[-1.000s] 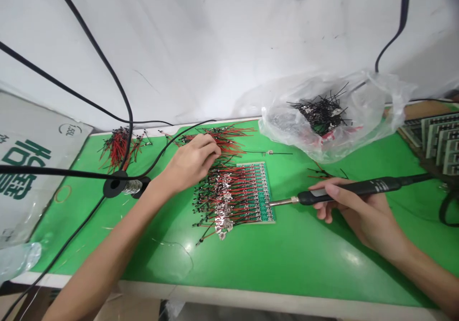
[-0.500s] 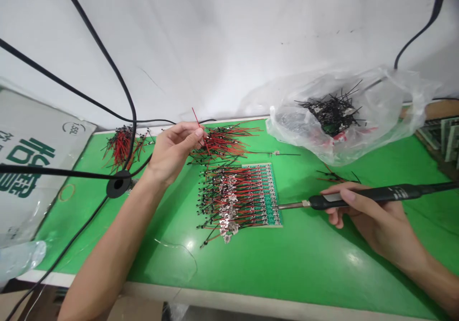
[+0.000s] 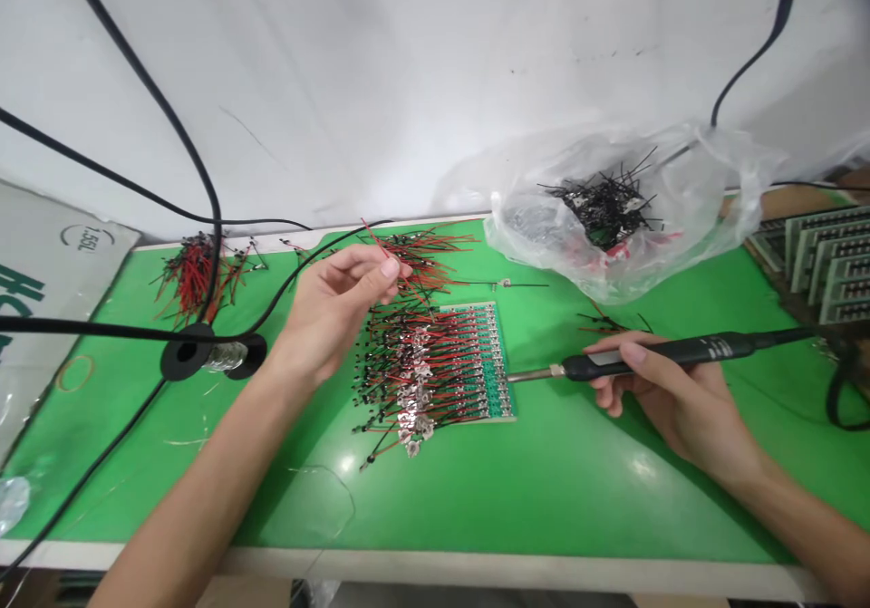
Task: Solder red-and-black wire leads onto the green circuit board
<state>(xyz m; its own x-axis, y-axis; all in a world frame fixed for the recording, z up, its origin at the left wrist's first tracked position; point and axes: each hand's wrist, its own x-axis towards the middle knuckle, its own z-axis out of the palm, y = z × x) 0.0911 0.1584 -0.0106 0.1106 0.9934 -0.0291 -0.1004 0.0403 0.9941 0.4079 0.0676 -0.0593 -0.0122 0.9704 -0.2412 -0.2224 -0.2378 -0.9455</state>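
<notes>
My left hand (image 3: pixel 336 304) is raised just left of the green circuit board (image 3: pixel 495 381) and pinches a short red wire (image 3: pixel 376 239) between thumb and fingertips. The board lies in the middle of the green mat with several red and black wires (image 3: pixel 414 372) fanning out to its left. My right hand (image 3: pixel 670 390) grips a black soldering iron (image 3: pixel 670 354) like a pen. The iron's metal tip (image 3: pixel 523 375) rests close to the board's right edge. A loose pile of red wires (image 3: pixel 428 255) lies just beyond my left hand.
A clear plastic bag (image 3: pixel 612 218) of black wired parts sits at the back right. Another wire heap (image 3: pixel 194 273) and a solder spool (image 3: pixel 204 354) lie at the left, crossed by black cables (image 3: pixel 210 200). Stacked boards (image 3: pixel 816 255) stand at the far right. A white wall backs the bench.
My left hand went from reaching palm-down into the red wire pile to lifting out one red wire and turning it in its fingers. The right hand kept the iron near the board.
</notes>
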